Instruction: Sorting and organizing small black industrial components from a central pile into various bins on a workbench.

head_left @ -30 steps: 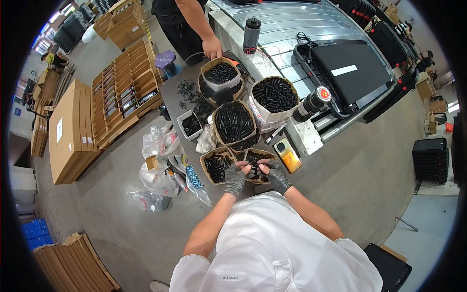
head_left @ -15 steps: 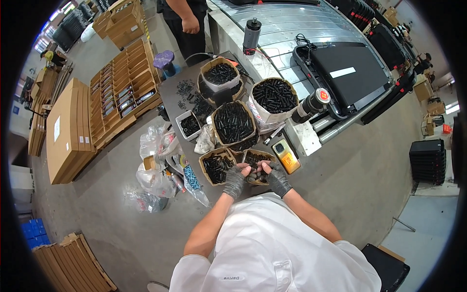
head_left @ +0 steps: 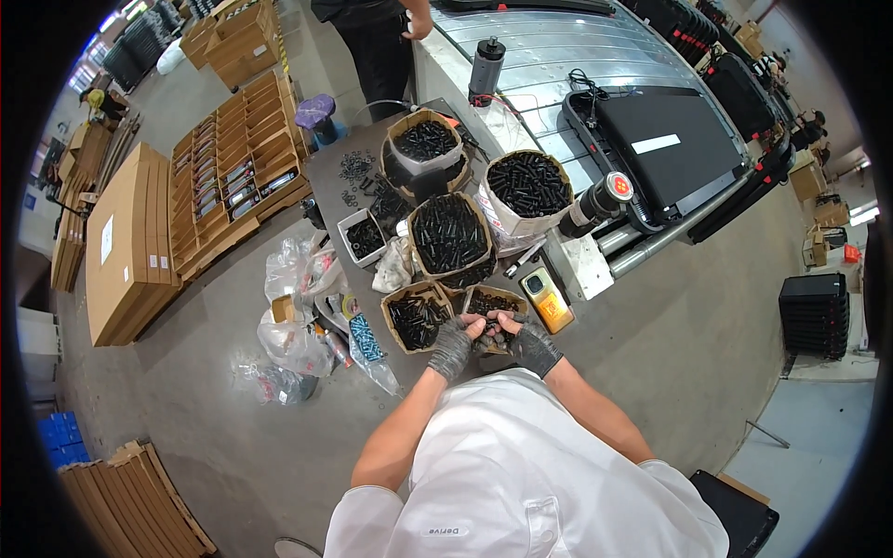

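Note:
My left hand (head_left: 454, 345) and my right hand (head_left: 530, 344), both in dark fingerless-tipped gloves, meet over the near edge of a small carton of black parts (head_left: 491, 300). Thumbs and fingers of both hands are pinched close together. Something small and dark seems to be between them, too small to name. Just left of it, beside my left hand, stands a carton of black bolt-like pieces (head_left: 417, 319). Farther back is a larger carton of black cylindrical pieces (head_left: 448, 232). A phone with a yellow-orange back (head_left: 547, 299) lies right of my right hand.
A white bag of black pieces (head_left: 527, 184), another carton (head_left: 425, 139) and a small white box (head_left: 361, 236) stand on the grey table (head_left: 327, 172). A metal conveyor (head_left: 549, 51) carries a black case (head_left: 674, 149). Plastic bags (head_left: 296, 344) lie at left. A person (head_left: 372, 42) stands beyond.
My hands have come closer together, fingertips now meeting over the small carton. The person beyond the table has shifted right, with the arm raised somewhat.

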### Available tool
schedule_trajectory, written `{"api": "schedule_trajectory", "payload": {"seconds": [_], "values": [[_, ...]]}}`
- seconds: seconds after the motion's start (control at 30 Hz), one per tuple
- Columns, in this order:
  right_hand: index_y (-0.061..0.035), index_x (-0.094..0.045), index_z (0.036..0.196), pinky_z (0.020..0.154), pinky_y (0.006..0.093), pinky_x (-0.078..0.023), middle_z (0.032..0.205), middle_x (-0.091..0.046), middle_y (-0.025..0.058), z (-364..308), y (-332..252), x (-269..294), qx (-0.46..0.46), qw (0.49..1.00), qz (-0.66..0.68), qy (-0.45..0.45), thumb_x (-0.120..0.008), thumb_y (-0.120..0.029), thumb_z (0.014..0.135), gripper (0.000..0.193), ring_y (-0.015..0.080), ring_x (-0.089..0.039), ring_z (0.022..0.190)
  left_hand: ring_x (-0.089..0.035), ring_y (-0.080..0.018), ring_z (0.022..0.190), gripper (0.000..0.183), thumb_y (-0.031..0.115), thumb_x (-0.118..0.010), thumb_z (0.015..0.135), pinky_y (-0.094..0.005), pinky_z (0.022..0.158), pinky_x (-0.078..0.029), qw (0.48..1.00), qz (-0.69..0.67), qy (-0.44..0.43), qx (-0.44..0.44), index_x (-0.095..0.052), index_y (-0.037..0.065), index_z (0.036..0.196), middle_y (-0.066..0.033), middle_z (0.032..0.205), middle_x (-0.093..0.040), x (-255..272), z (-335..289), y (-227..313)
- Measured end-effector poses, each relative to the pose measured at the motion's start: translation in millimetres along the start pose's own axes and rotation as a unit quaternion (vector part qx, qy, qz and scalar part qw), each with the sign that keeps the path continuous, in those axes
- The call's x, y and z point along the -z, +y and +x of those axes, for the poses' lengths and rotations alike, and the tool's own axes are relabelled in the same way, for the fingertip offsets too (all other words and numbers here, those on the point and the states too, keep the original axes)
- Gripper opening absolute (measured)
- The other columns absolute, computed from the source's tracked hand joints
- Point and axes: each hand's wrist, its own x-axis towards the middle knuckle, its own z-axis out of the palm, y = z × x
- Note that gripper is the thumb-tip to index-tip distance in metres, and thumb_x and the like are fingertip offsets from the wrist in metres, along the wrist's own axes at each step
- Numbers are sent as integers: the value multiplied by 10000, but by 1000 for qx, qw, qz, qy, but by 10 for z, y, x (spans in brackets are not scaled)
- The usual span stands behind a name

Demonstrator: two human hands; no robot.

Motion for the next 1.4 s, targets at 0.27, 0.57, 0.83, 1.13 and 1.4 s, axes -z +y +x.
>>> {"api": "schedule_trajectory", "payload": {"seconds": [0.27,0.57,0.83,1.13,1.4], "values": [[-5,-549,1173,801,268,-513,979,-605,52,-27,-16,-20,22,995,-94,37,-574,-264,935,352,126,-570,885,-628,-150,795,237,209,-658,880,-276,715,-521,997,-56,-42,33,-612,36,1034,-61,894,-663,14,-43,38],[42,-484,1246,1008,351,-425,1230,-551,160,-274,-292,-12,7,997,41,-70,-482,-193,903,416,251,-546,1145,-610,-139,761,217,209,-641,892,-253,679,-522,994,-99,-13,36,-610,69,1054,-49,883,-654,161,-67,47],[57,-487,1235,976,319,-448,1178,-568,168,-196,-230,191,4,998,-25,-50,-536,-81,893,372,254,-566,1100,-614,-137,752,227,211,-642,892,-247,662,-516,996,-79,-5,42,-607,61,1058,-57,882,-655,133,-81,65],[7,-587,1050,813,277,-491,962,-644,87,-83,-172,205,11,993,-116,16,-597,-201,912,250,158,-608,890,-620,-127,735,246,220,-659,880,-240,630,-510,997,-47,-7,54,-611,63,1063,-50,875,-668,21,-72,65],[-20,-634,941,753,246,-470,846,-654,31,-143,-255,15,9,963,-267,17,-609,-276,902,260,113,-592,814,-621,-128,770,243,223,-667,873,-249,658,-504,997,-53,-9,54,-613,64,1049,-42,886,-671,35,-50,13]]}}
